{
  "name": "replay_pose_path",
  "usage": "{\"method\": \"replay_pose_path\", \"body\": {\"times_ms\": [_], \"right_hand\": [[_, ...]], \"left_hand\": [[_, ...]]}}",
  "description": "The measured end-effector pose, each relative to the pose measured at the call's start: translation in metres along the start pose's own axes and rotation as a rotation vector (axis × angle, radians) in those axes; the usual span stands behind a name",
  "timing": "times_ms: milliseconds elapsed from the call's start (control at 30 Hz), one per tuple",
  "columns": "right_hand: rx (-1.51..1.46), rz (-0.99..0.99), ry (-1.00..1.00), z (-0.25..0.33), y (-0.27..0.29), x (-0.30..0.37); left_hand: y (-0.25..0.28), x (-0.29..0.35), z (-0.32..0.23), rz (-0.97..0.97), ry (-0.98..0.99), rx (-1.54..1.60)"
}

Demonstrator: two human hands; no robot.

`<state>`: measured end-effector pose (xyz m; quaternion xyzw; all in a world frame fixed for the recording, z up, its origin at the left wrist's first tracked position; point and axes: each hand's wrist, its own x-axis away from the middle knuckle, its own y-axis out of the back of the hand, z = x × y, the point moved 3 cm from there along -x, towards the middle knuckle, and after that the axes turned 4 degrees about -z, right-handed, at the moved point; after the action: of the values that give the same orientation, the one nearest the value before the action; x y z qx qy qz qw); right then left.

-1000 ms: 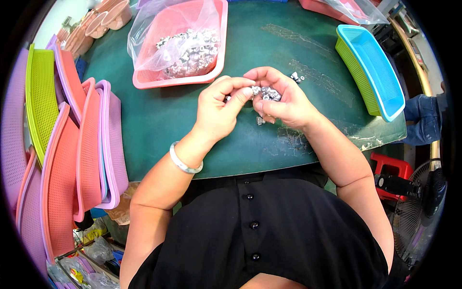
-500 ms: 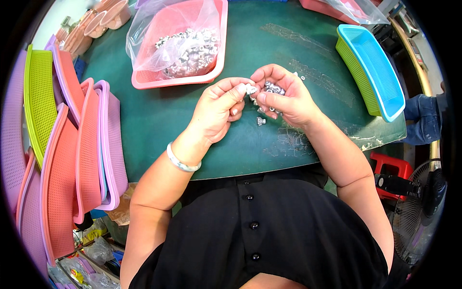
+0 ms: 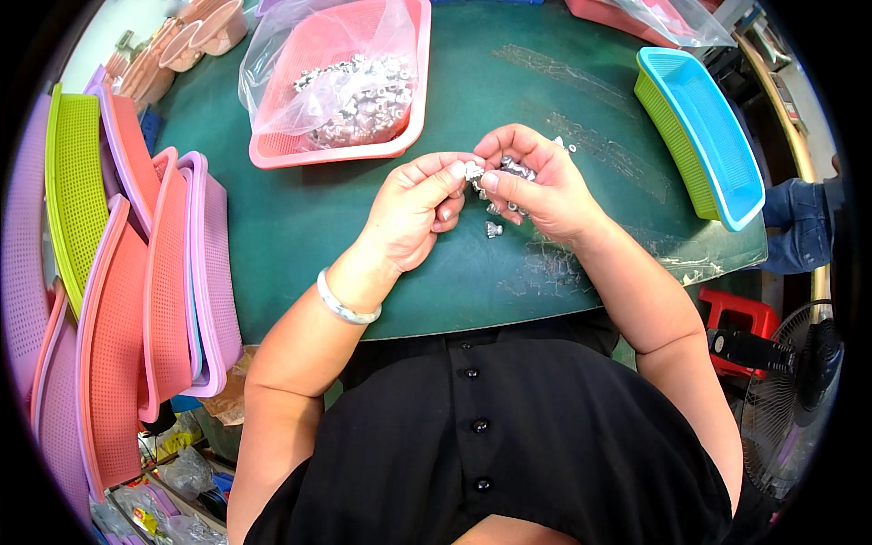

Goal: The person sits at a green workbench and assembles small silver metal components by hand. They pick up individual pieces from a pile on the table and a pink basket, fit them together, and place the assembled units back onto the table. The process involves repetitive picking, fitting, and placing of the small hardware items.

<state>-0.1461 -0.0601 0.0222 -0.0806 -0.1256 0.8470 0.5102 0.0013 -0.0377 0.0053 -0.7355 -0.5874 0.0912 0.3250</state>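
Note:
Over the middle of the green table, my left hand (image 3: pixel 411 204) pinches a small silver metal part (image 3: pixel 473 170) between thumb and forefinger. My right hand (image 3: pixel 545 186) meets it fingertip to fingertip, curled around several silver metal parts (image 3: pixel 518 168) that show between thumb and fingers. Whether the right fingertips also touch the pinched part is hard to make out. One loose silver part (image 3: pixel 493 230) lies on the table below my hands. A pale ring-shaped piece (image 3: pixel 571 147) rests beyond my right hand.
A pink basket (image 3: pixel 263 150) holding a clear bag of silver parts (image 3: pixel 363 100) stands at the far left. At the right edge is a blue-and-green basket (image 3: pixel 699 136). Stacked baskets (image 3: pixel 118 345) crowd the left side. A fan (image 3: pixel 786 391) and red stool (image 3: pixel 740 313) stand lower right.
My fingertips have shifted slightly around the pinched part, and the two hands are a touch closer together. The baskets and the loose part have not moved.

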Motion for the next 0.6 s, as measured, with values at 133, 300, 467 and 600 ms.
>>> {"method": "replay_pose_path", "body": {"times_ms": [133, 300, 467, 600], "right_hand": [[0.014, -0.008, -0.006, 0.0001, 0.0002, -0.0006], [0.009, -0.007, 0.014, -0.0014, 0.0022, -0.0027], [0.001, -0.009, 0.020, -0.0029, 0.0039, -0.0033], [-0.003, -0.007, 0.022, -0.0010, 0.0038, -0.0033]], "left_hand": [[-0.0015, 0.0000, 0.0020, -0.004, -0.022, -0.011], [-0.0025, -0.0004, 0.0024, -0.008, -0.063, -0.057], [-0.0031, 0.0006, 0.0017, -0.030, -0.096, -0.102], [-0.0016, 0.0000, 0.0030, -0.029, -0.109, -0.125]]}}
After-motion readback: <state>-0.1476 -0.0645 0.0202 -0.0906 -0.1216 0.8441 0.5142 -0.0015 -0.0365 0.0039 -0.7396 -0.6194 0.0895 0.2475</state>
